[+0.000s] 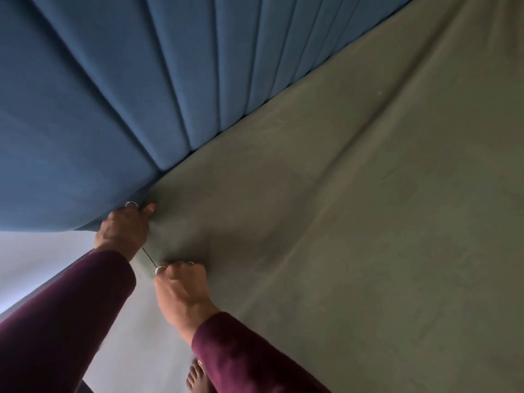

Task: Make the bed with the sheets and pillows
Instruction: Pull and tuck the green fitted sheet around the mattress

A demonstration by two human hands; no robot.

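Both hands clutch the green sheet (pixel 326 208) at the bed's near corner, left hand (pixel 123 231) gripping it up against the blue headboard (pixel 99 95), right hand (pixel 181 290) just below along the side edge, while the sheet spreads rightward from them.

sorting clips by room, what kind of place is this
Most likely a bedroom, at the head corner of a bed. A blue channel-padded headboard stands against a mattress covered by an olive green sheet, and both hands, left hand and right hand, grip the sheet's corner.
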